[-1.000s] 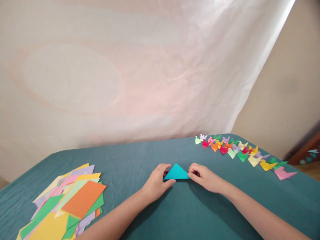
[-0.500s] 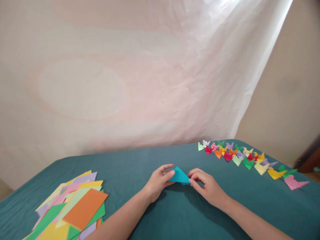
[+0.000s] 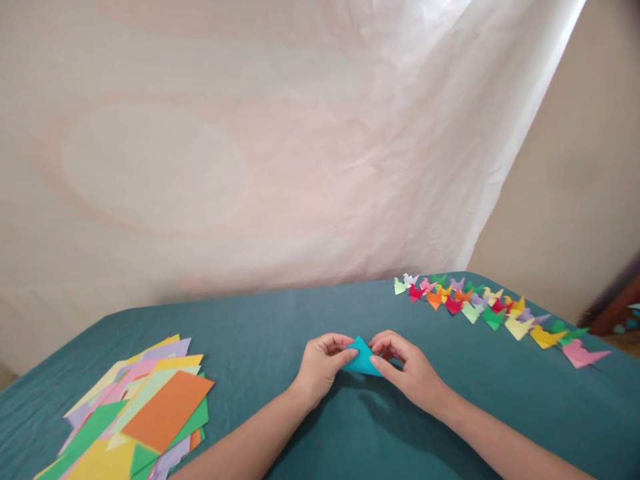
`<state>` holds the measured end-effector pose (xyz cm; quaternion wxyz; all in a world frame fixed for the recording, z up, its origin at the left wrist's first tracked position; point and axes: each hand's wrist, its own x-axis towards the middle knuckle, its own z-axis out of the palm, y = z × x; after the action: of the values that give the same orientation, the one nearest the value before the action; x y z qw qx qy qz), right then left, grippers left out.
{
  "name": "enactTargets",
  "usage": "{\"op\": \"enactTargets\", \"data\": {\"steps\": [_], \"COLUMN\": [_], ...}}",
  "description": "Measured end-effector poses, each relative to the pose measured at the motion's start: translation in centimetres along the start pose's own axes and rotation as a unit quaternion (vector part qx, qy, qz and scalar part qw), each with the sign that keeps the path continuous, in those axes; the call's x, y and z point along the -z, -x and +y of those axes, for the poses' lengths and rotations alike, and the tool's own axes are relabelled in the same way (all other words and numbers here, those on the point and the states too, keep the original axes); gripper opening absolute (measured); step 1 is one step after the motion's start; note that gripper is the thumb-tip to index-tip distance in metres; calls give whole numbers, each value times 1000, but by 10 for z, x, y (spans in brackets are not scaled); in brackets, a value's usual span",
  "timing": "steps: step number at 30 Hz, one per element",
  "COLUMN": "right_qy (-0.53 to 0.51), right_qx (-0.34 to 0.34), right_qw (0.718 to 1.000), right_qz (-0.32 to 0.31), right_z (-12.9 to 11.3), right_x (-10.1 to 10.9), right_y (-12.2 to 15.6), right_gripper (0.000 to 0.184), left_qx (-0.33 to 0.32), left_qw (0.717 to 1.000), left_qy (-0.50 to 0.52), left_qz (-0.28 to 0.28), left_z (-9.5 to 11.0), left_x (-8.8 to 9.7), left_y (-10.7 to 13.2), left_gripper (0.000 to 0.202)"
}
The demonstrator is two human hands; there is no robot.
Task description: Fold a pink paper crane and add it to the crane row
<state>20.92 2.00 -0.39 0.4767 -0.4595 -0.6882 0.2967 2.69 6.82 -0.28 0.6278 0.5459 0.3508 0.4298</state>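
A small blue folded paper (image 3: 361, 359), roughly triangular with its point up, is held just above the table between my two hands. My left hand (image 3: 323, 367) pinches its left side, thumb on the near face and fingers behind. My right hand (image 3: 406, 367) grips the right side, with the thumb pressed on the near face close to the right corner. The back of the paper and parts of the fingers behind it are hidden.
A loose pile of coloured paper sheets, topped by an orange sheet (image 3: 169, 410), lies at the left on the dark green tablecloth (image 3: 260, 320). Rows of folded paper birds (image 3: 517, 325) in many colours stand at the right. A pale curtain (image 3: 300, 147) hangs behind the table.
My right hand has shifted left and further onto the blue paper, so my hands are closer together. The view has tilted slightly, and the pile and birds appear a little higher.
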Motion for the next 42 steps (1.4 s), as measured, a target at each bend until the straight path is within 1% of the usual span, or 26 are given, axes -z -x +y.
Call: {"op": "enactTargets", "data": {"steps": [2,5,10,13,16,19,24,27,31,35,37,40,42], "right_qy": [-14,-27,-21,-12,-4,5,25,28,27,17,8,-9,-15], "right_qx": [-26,-38,-34,-16,-3,-8,8,16,-2,-25,-37,-47,-49], "right_qw": [1000,998,998,998,999,999,999,999,999,997,995,992,991], "right_qz": [8,31,48,55,54,46,24,31,38,70,93,117,124], "right_z": [-2,-5,-5,-4,-4,-4,-3,-2,0,0,0,-1,-2], "right_x": [-4,-8,-8,-9,-9,-9,-8,-7,-6,-4,-3,-1,0], "right_y": [0,1,2,2,2,2,1,0,1,0,-2,-3,-2], "right_gripper": [14,18,16,15,14,13,17,19,22,26,28,30,31], "left_qx": [-8,-14,-6,-3,-5,-2,10,13,9,-5,1,24,28], "left_qw": [1000,999,999,999,999,999,999,999,999,999,998,996,993], "left_qy": [-6,-20,-39,-43,-35,-22,-11,-17,-26,-42,-50,-67,-86], "left_qz": [-19,-26,-17,-20,-30,-40,-45,-39,-37,-34,-37,-57,-73], "left_z": [-3,-4,-3,-2,-2,-2,-1,-2,-5,-6,-5,-3,-1], "left_x": [-2,-4,-7,-8,-8,-9,-10,-10,-9,-6,-6,-6,-7], "left_y": [1,2,3,3,3,4,4,4,3,1,0,1,2], "left_gripper": [31,32,34,34,33,32,37,40,41,37,37,38,39]}}
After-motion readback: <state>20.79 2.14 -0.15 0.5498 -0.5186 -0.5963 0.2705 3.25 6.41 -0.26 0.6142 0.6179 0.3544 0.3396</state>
